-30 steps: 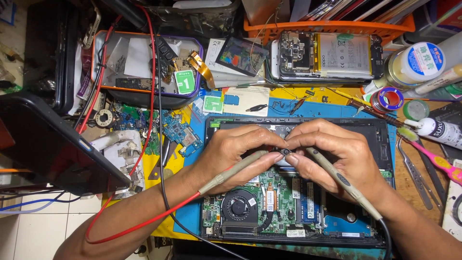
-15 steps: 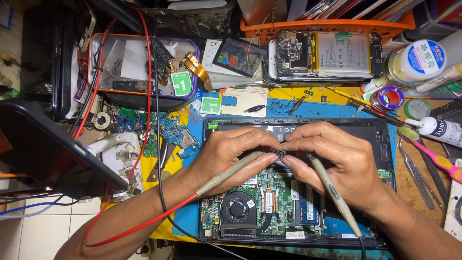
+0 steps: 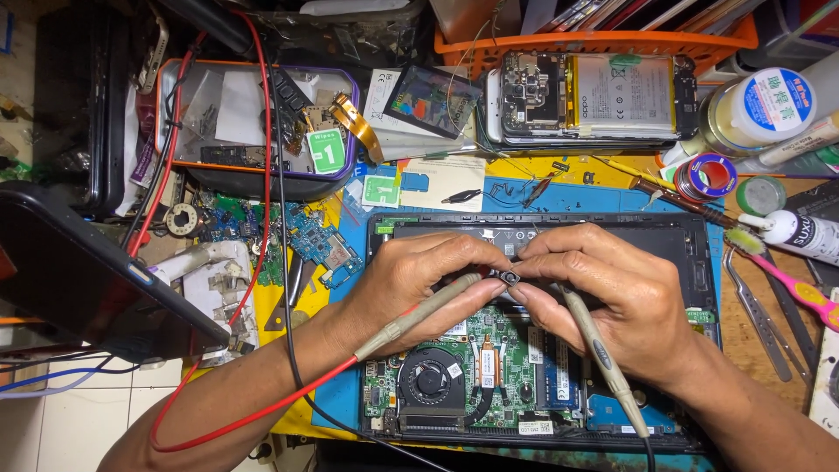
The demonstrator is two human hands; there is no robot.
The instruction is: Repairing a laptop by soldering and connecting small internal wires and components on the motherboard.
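Observation:
An opened laptop (image 3: 690, 262) lies on the bench with its green board (image 3: 511, 354) and round fan (image 3: 431, 383) exposed. My left hand (image 3: 411, 284) grips a grey test probe (image 3: 411, 316) on a red lead. My right hand (image 3: 612, 293) holds a second grey probe (image 3: 603, 358) on a black lead. Both probe tips meet at a small dark part (image 3: 507, 277) pinched between my fingertips above the board.
A tray of loose parts (image 3: 253, 122) stands at the back left. An opened phone with its battery (image 3: 594, 96) lies behind the laptop. Bottles (image 3: 756, 105), solder reel (image 3: 706, 177), tweezers (image 3: 752, 301) and a pink toothbrush (image 3: 786, 280) crowd the right. A dark tablet (image 3: 79, 271) leans at the left.
Both hands stay together over the laptop. The right probe has swung more upright, and the fingers have shifted slightly around the small part.

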